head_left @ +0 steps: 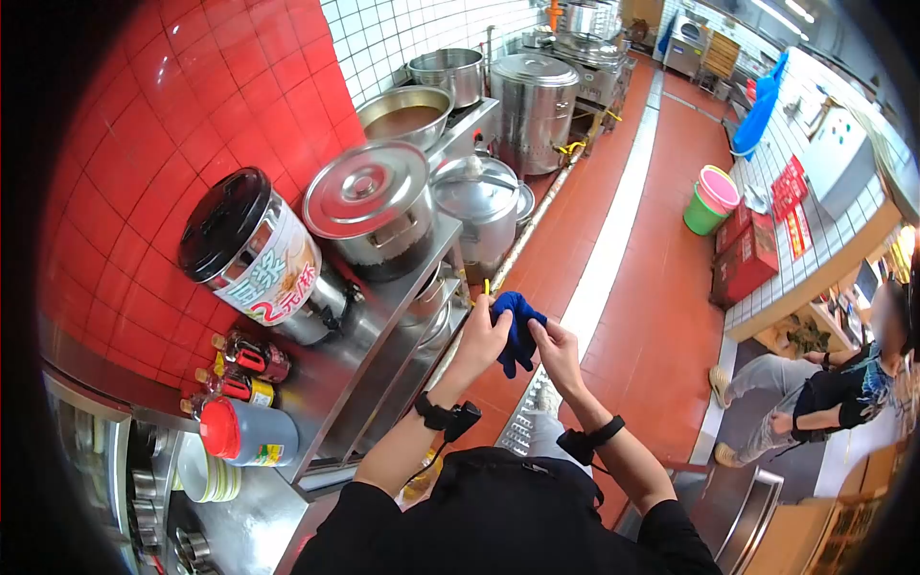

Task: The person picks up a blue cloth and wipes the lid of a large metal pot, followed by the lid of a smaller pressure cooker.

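One blue glove (pixel 520 335) is in front of us, off to the right of the lidded stockpot (pixel 379 206) and lower in our view. Our left hand (pixel 486 333) grips its edge between thumb and fingers; our right hand (pixel 556 350) pinches the opposite side. Just left of the stockpot we see a soy milk dispenser (pixel 273 251) with a black lid, and behind the stockpot an open pot (pixel 407 115) of brownish liquid. Well to its right, across the red floor (pixel 637 316), we have a green bucket (pixel 706 213) and, nearer us, a person (pixel 810 388) in grey trousers.
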Demonstrator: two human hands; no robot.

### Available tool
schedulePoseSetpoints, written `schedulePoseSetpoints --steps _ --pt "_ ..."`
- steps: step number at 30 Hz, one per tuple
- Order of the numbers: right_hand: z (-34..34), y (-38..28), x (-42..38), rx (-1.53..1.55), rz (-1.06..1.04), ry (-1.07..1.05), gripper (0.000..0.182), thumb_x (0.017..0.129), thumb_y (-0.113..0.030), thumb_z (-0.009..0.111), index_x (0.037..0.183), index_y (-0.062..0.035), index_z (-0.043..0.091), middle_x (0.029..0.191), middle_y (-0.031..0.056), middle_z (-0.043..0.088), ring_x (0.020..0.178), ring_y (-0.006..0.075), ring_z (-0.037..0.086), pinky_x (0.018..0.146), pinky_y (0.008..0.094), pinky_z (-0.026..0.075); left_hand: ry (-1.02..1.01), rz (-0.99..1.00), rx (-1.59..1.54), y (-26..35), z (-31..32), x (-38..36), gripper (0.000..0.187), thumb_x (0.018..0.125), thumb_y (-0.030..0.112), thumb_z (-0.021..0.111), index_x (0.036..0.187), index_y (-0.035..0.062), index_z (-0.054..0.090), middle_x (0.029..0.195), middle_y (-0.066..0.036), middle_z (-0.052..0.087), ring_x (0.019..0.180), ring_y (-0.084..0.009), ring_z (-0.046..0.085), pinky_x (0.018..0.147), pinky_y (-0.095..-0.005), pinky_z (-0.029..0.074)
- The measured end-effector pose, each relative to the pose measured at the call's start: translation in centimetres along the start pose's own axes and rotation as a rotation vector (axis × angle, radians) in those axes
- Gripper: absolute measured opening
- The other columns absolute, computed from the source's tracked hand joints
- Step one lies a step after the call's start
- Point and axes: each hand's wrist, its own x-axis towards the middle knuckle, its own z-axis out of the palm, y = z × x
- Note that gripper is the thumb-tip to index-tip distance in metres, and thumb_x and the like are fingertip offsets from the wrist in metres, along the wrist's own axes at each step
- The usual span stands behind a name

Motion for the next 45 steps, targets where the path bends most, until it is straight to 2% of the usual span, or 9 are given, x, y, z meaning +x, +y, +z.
schedulePoseSetpoints --steps 2,9,13,19,22,25,31,37,45 --pt "-0.8 0.4 4.3 -0.011 -0.037 0.022 0.027 0.101 -0.021 0.061 0.111 0.0024 0.071 0.079 -0.002 0.064 0.072 0.0035 0.052 0.063 0.0216 0.044 -0.054 -0.005 -0.005 0.3 0.7 1.9 0.023 0.094 0.016 0.06 0.104 -0.0017 0.049 0.091 -0.02 0.061 0.085 -0.0309 0.062 0.08 -0.0435 0.048" --pt "-4.9 1.3 19.7 0.047 0.078 -0.085 0.025 0.101 -0.023 0.061 0.106 0.0015 0.065 0.085 0.0002 0.064 0.08 0.0069 0.057 0.072 0.0247 0.047 0.042 -0.215 -0.168 -0.3 2.5 10.8 0.014 0.093 0.015 0.057 0.094 0.001 0.053 0.085 -0.008 0.058 0.081 -0.0157 0.054 0.078 -0.032 0.045" --pt "-3.7 5.2 25.7 -0.125 0.198 -0.098 0.021 0.1 -0.02 0.06 0.11 -0.0018 0.063 0.096 0.0051 0.066 0.088 0.0121 0.061 0.08 0.0273 0.051 0.188 -0.095 0.022 2.1 3.8 14.8 0.022 0.096 0.014 0.054 0.113 0.0004 0.054 0.101 -0.017 0.064 0.097 -0.028 0.064 0.089 -0.0386 0.048" --pt "3.1 4.7 30.6 0.348 0.781 -0.603 0.039 0.105 -0.04 0.041 0.121 -0.0105 0.061 0.107 0.0054 0.068 0.096 0.0182 0.065 0.084 0.0338 0.052 0.195 -0.124 0.223 -0.8 4.2 20.6 0.027 0.094 0.017 0.058 0.114 0.0 0.054 0.106 -0.024 0.064 0.104 -0.041 0.063 0.09 -0.0454 0.049" --pt "5.2 6.9 33.6 0.606 0.894 -0.767 0.043 0.105 -0.044 0.037 0.123 -0.0128 0.06 0.114 0.0082 0.068 0.105 0.0238 0.067 0.091 0.0428 0.056 0.055 -0.102 0.38 -2.1 2.7 22.8 0.035 0.094 0.021 0.061 0.122 0.0003 0.056 0.135 -0.021 0.057 0.113 -0.0343 0.062 0.096 -0.0411 0.049" --pt "7.0 8.9 37.8 0.917 1.083 -0.926 0.052 0.103 -0.05 0.035 0.129 -0.0123 0.059 0.124 0.0123 0.065 0.115 0.0302 0.064 0.099 0.0494 0.052 -0.062 -0.258 0.248 -1.1 0.9 25.4 0.038 0.096 0.021 0.063 0.127 0.0006 0.056 0.141 -0.019 0.052 0.107 -0.0254 0.066 0.09 -0.0376 0.053" --pt "12.3 5.1 46.6 1.121 0.885 -0.889 0.05 0.102 -0.048 0.041 0.132 -0.0106 0.057 0.13 0.0101 0.062 0.118 0.0298 0.06 0.103 0.0459 0.048 0.561 -0.142 0.32 0.7 -5.8 26.6 0.023 0.097 0.014 0.063 0.117 0.0034 0.061 0.101 -0.013 0.065 0.081 -0.0199 0.065 0.074 -0.0326 0.053" --pt "17.9 7.4 51.7 1.102 0.726 -0.796 0.042 0.104 -0.043 0.043 0.125 -0.0106 0.059 0.118 0.0085 0.066 0.106 0.0263 0.063 0.092 0.0444 0.052 1.165 -0.289 0.942 -3.9 -12.5 20.5 0.021 0.091 0.007 0.059 0.11 0.0002 0.052 0.11 -0.022 0.055 0.103 -0.0397 0.053 0.09 -0.0476 0.044" --pt "21.6 9.0 50.0 0.571 0.668 -0.851 0.054 0.108 -0.042 0.038 0.148 -0.0062 0.042 0.149 0.005 0.05 0.133 0.0202 0.049 0.115 0.0348 0.034 1.245 -0.728 0.421 -11.0 -12.6 18.1 0.052 0.101 0.038 0.049 0.116 -0.0117 0.052 0.118 -0.035 0.057 0.116 -0.0486 0.053 0.098 -0.0492 0.042"
